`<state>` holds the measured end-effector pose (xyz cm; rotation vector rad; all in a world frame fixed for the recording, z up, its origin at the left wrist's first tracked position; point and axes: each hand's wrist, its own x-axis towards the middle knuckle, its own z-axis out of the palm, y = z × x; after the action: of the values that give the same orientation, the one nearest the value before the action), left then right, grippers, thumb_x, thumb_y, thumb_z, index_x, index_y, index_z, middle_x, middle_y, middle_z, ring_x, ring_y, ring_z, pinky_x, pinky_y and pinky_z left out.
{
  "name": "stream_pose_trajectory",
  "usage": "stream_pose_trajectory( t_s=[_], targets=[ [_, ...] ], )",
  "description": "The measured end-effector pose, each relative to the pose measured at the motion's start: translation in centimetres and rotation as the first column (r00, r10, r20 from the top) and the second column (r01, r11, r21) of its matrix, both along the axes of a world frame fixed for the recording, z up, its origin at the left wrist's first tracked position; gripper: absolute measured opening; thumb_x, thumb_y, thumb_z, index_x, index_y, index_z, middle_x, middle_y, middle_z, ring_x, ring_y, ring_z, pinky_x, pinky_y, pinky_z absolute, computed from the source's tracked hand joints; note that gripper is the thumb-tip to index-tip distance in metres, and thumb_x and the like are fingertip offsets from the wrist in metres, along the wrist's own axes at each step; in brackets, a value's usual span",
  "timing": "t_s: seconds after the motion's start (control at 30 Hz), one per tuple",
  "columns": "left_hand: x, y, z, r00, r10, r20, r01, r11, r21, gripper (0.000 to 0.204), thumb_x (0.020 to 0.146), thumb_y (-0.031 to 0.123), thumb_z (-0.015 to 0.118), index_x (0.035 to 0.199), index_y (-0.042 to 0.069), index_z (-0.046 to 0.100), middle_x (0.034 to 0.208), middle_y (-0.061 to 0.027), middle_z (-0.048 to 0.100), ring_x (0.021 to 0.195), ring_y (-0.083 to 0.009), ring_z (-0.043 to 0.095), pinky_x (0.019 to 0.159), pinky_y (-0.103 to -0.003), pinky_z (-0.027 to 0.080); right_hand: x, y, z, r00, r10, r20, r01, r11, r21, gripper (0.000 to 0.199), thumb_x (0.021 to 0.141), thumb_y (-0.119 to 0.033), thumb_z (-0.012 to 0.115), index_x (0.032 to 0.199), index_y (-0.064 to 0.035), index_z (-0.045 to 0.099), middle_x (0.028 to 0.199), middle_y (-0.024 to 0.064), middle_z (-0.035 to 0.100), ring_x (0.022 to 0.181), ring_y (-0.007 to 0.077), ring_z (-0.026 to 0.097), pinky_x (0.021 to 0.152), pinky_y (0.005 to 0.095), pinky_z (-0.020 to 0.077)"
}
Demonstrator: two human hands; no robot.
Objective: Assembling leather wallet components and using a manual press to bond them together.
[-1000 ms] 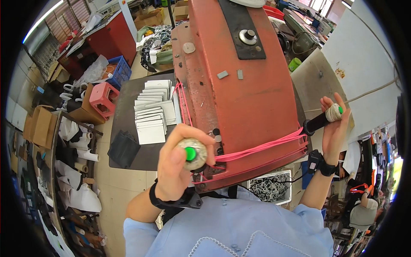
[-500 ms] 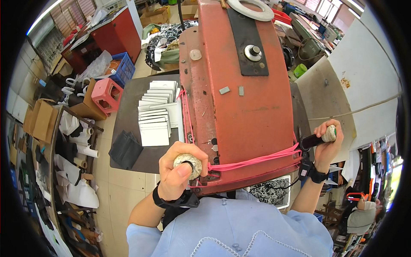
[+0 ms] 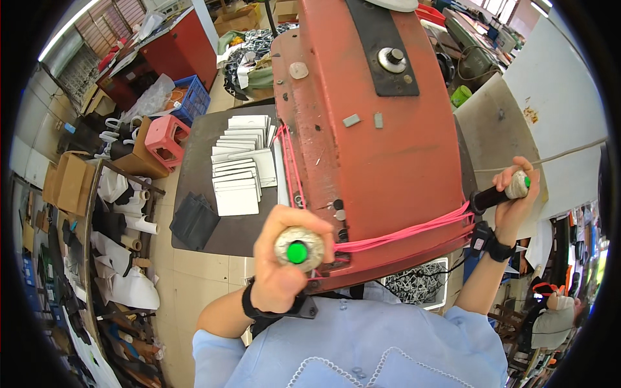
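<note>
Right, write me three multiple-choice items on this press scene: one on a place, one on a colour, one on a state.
1. Where do the white rectangular cards lie?
A. On the dark work table, to the left of the big red metal machine head
B. On top of the machine head
C. In the blue plastic crate

2. What colour is the round button on the end of the wrapped handle in the left hand?
A. Red
B. Green
C. Yellow

3. How is the right hand engaged?
A. Lying flat on the table
B. Hanging free
C. Closed around the black-shafted handle at the machine's right side

Answers: 1 A, the cards sit in overlapping rows on the dark surface beside the machine. 2 B, the button facing the camera is bright green. 3 C, the fingers wrap the handle's wrapped end.
</note>
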<state>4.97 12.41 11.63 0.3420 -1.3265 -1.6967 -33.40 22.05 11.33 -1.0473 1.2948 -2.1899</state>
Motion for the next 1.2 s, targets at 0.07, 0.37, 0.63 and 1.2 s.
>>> stream_pose_trajectory(
  t_s=[0.07, 0.37, 0.63, 1.2],
  targets=[
    [-1.3, 0.6, -0.5, 0.996, -0.067, -0.055, 0.065, 0.997, -0.039, 0.067, 0.086, 0.044, 0.075, 0.126, -0.002, 0.047, 0.101, -0.0108, 0.060, 0.088, -0.0144, 0.059, 0.078, -0.027, 0.048, -2.2, 0.2, 0.4, 0.998, 0.051, -0.028, -0.051, 0.999, -0.001, 0.049, 0.106, -0.043, 0.037, 0.113, 0.0002, 0.058, 0.070, 0.0062, 0.052, 0.065, 0.0157, 0.049, 0.069, 0.0321, 0.0438],
    [-9.0, 2.3, -0.3, 0.989, -0.072, 0.130, 0.140, 0.753, -0.643, 0.090, 0.084, 0.019, 0.076, 0.153, -0.002, 0.023, 0.158, -0.0248, 0.025, 0.139, -0.0405, 0.038, 0.111, -0.046, 0.035, -5.1, 0.9, 1.4, 0.598, -0.591, -0.541, 0.703, 0.711, 0.001, 0.051, 0.108, -0.037, 0.038, 0.134, 0.0036, 0.054, 0.127, 0.0142, 0.062, 0.123, 0.0244, 0.056, 0.111, 0.0394, 0.0365],
    [-6.4, -4.5, -9.7, 0.753, 0.180, 0.633, 0.386, 0.659, -0.646, 0.031, 0.087, 0.015, 0.072, 0.115, 0.005, 0.063, 0.134, -0.0198, 0.055, 0.125, -0.0383, 0.052, 0.104, -0.043, 0.044, 6.7, 2.1, -1.4, 0.965, 0.225, -0.134, -0.217, 0.973, 0.075, 0.081, 0.098, -0.068, 0.034, 0.132, 0.0041, 0.048, 0.113, 0.0161, 0.062, 0.100, 0.0269, 0.060, 0.094, 0.0404, 0.0444],
    [-8.4, -8.1, -12.7, 0.588, 0.763, 0.266, 0.591, -0.181, -0.786, 0.030, 0.084, 0.017, 0.061, 0.108, -0.002, 0.057, 0.114, -0.0225, 0.064, 0.108, -0.0345, 0.064, 0.087, -0.039, 0.054, 4.9, -1.3, -4.8, 0.785, -0.025, -0.619, 0.285, 0.901, 0.325, 0.026, 0.095, -0.011, 0.061, 0.121, -0.0056, 0.064, 0.114, 0.0083, 0.066, 0.095, 0.0192, 0.064, 0.086, 0.0311, 0.0494]
  ],
)
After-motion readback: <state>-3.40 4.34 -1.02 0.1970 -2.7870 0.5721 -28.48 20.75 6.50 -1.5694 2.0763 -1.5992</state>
